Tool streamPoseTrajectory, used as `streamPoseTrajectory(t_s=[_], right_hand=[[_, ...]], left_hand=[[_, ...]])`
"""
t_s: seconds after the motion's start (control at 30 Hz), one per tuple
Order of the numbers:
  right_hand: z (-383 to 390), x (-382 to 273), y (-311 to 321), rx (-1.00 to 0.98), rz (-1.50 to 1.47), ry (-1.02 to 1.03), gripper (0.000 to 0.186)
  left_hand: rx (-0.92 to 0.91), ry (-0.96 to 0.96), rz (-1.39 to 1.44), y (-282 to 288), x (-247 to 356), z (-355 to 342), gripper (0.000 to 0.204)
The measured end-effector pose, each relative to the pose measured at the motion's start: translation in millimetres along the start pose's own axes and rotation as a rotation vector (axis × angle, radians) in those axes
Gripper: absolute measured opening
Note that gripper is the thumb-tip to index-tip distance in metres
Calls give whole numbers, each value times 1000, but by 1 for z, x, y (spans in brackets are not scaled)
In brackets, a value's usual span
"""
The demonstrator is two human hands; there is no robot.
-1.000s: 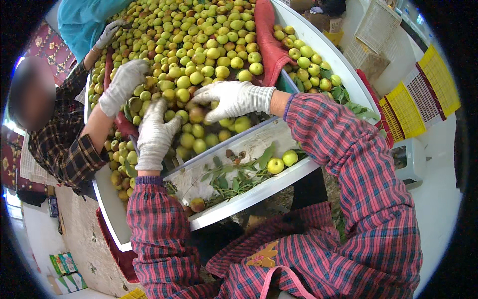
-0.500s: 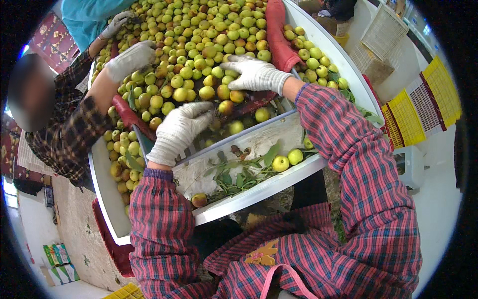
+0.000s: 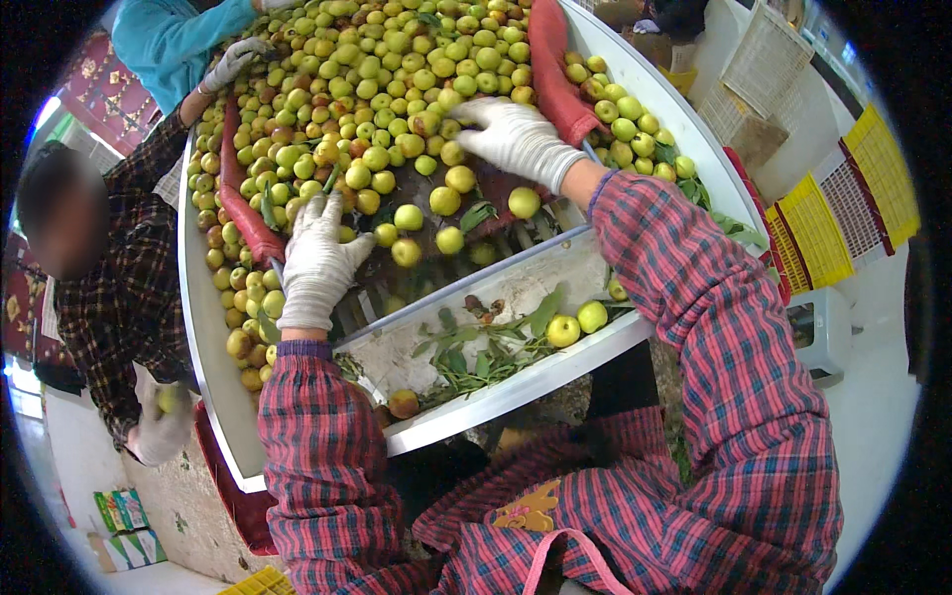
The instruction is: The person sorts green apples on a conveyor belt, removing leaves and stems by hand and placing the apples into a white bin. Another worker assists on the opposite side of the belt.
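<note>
A heap of small round yellow-green fruits with reddish blush point(image 3: 372, 99) covers a sloping tray. My left hand point(image 3: 322, 258), in a white knit glove, is at the near left side of the heap, fingers spread and touching its edge. On the right, my right hand point(image 3: 516, 144), gloved the same way, reaches over the heap with its fingers stretched out against the fruits. I see nothing gripped in either hand. Between my hands, a few loose fruits point(image 3: 444, 201) and a leaf point(image 3: 478, 215) lie on the dark, slatted near part of the tray.
Red padded rolls point(image 3: 557, 74) flank the heap. A white trough point(image 3: 397, 369) in front holds leaves point(image 3: 481, 357) and several fruits. At left, a co-worker's lowered gloved hand point(image 3: 164, 428) holds a fruit. Yellow crates point(image 3: 808, 228) stand at right.
My left hand has moved left and away from me, its fingers now spread. The right hand is slightly farther right. Fruits between them have shifted. The co-worker's near hand has left the heap.
</note>
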State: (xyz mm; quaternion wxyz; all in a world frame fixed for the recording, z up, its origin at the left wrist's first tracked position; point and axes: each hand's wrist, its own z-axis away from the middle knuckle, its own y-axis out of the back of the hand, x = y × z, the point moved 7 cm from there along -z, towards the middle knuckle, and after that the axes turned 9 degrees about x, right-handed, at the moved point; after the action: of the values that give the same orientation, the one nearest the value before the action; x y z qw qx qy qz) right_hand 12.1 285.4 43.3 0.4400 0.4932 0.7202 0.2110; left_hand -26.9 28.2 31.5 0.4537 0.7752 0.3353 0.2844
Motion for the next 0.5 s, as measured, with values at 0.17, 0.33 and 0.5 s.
streamPoseTrajectory(t_s=[0.17, 0.33, 0.5], right_hand=[[-2, 30, -8, -158, 100, -88, 67], [10, 12, -29, -396, 34, 23, 84], [26, -27, -27, -569, -208, 113, 80]], left_hand=[[-257, -62, 25, 5, 42, 10, 66], [-332, -160, 381, -2, 63, 15, 48], [-88, 89, 609, 9, 39, 1, 34]])
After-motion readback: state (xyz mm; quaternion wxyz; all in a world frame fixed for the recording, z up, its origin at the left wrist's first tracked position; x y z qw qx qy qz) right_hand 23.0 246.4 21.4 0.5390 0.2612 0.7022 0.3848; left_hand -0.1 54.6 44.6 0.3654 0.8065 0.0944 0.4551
